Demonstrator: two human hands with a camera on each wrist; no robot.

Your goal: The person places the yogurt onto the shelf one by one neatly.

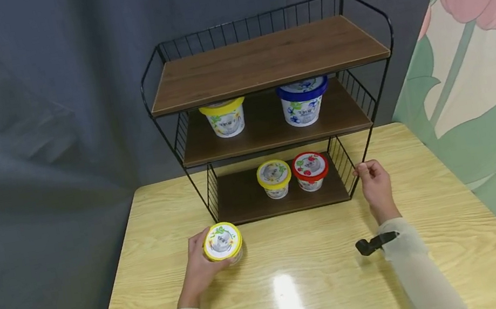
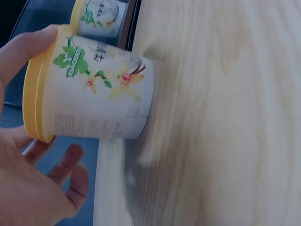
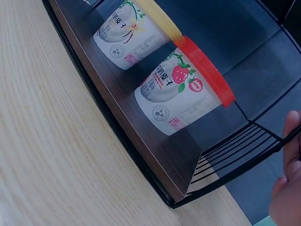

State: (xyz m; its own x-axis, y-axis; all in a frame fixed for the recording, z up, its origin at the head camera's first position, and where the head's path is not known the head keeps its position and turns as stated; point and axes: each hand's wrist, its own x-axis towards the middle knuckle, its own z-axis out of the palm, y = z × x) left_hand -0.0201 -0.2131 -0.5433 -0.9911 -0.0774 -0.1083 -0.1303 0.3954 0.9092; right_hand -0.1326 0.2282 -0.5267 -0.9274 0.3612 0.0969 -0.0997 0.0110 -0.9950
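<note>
My left hand [image 1: 199, 272] holds a yellow-lidded tub [image 1: 223, 241] by its lid, thumb on one side and fingers on the other, in front of the rack's left corner. In the left wrist view the tub's white wall [image 2: 99, 89] shows vanilla flowers, and its shadow falls on the table. At the rack's lower right, my right hand [image 1: 377, 188] pinches the black upright of the shelf rack [image 1: 281, 206]. On the bottom shelf, close to that hand, a red-lidded strawberry tub [image 3: 181, 89] stands beside another yellow-lidded tub [image 3: 134, 35].
The middle shelf bears a larger yellow-lidded tub [image 1: 226, 120] at left and a blue-lidded tub [image 1: 302, 104] at right. Above them is the brown top shelf [image 1: 262, 62] with a wire rail. A dark curtain [image 1: 47, 100] hangs behind the light wood table [image 1: 328, 283].
</note>
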